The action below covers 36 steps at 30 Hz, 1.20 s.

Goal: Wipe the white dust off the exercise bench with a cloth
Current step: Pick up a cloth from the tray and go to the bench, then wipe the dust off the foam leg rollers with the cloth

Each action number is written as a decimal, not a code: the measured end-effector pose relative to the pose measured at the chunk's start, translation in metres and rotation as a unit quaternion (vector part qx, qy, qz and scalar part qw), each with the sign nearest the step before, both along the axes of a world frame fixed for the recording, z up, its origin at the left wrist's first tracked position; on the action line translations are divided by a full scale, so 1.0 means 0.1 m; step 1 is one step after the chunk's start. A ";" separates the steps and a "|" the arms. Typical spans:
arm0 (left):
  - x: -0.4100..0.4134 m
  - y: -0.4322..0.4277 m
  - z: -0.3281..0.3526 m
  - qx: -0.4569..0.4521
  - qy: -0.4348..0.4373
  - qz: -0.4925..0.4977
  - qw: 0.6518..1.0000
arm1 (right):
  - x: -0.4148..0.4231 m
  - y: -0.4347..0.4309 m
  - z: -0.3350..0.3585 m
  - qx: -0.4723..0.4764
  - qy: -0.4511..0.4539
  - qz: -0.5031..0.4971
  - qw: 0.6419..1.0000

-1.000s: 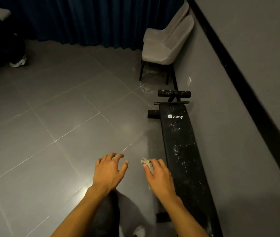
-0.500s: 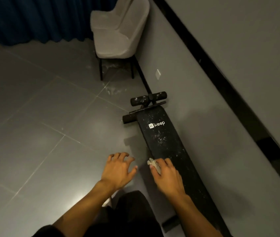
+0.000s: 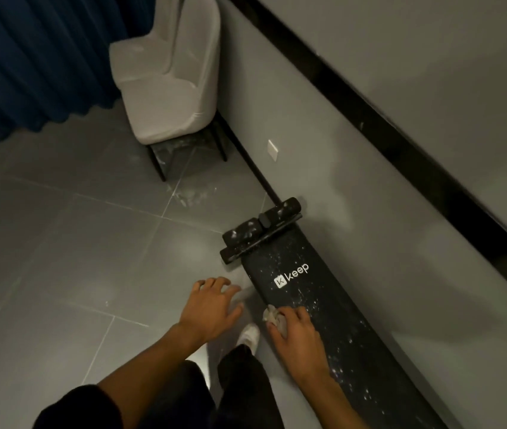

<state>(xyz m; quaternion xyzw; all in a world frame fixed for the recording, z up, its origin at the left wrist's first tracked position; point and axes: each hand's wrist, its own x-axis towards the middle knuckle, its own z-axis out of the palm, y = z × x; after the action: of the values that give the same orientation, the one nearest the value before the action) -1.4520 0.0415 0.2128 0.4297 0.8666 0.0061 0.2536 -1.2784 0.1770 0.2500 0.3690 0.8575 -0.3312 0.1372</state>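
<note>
A long black exercise bench point(image 3: 335, 308) lies along the grey wall, speckled with white dust and printed with a white "keep" logo. Its foam rollers point(image 3: 261, 226) at the far end are dusty too. My right hand point(image 3: 300, 334) is shut on a crumpled pale cloth point(image 3: 272, 315), which pokes out past my fingers at the bench's left edge, just below the logo. My left hand point(image 3: 212, 305) hovers with fingers spread over the floor, left of the bench, holding nothing.
A grey upholstered chair point(image 3: 168, 78) stands against the wall beyond the bench, with white dust on the floor point(image 3: 60, 258) under it. A dark blue curtain point(image 3: 29, 57) hangs at the back left. My legs and a white shoe point(image 3: 249, 334) are between my arms.
I have stepped closer and turned right, so the bench and chair now loom larger. My right hand with the cloth has moved from beside the bench onto its left edge.
</note>
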 end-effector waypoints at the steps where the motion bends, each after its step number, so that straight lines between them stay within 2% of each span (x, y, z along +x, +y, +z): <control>1: -0.14 0.07 -0.06 -0.002 0.006 -0.002 1.000 | -0.13 0.06 -0.05 -0.006 0.001 -0.010 1.000; 7: -0.88 0.39 -0.81 -0.005 0.005 -0.002 1.000 | -0.95 0.22 -0.64 -0.070 0.029 -0.055 0.996; 10: -1.20 0.57 -1.25 0.026 0.008 -0.022 0.999 | -1.32 0.23 -1.08 -0.079 0.045 -0.095 0.991; 13: -1.51 0.79 -1.61 0.038 -0.009 -0.042 0.998 | -1.62 0.30 -1.52 -0.063 0.072 -0.139 0.986; 20: -1.99 1.04 -2.61 0.152 -0.006 -0.059 0.987 | -2.12 0.45 -2.53 -0.001 0.150 -0.183 0.972; 26: -2.14 1.12 -2.98 0.264 -0.077 -0.084 0.958 | -2.34 0.77 -3.26 0.098 0.292 -0.229 0.923; 30: -2.13 1.12 -3.21 0.375 -0.084 -0.088 0.919 | -2.40 0.70 -3.64 0.145 0.381 -0.194 0.892; 33: -2.16 1.13 -3.32 0.432 -0.070 -0.098 0.894 | -2.39 0.54 -3.83 0.147 0.459 -0.139 0.865; 36: -2.20 1.15 -3.40 0.458 -0.042 -0.113 0.881 | -2.37 0.62 -3.88 0.189 0.466 -0.102 0.858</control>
<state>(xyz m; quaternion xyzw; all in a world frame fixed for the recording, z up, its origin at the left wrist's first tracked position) -1.6722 0.1562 -0.1271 0.5926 0.7009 0.3918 0.0636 -1.5157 0.2388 -0.1378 0.2757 0.8248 -0.3086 -0.3854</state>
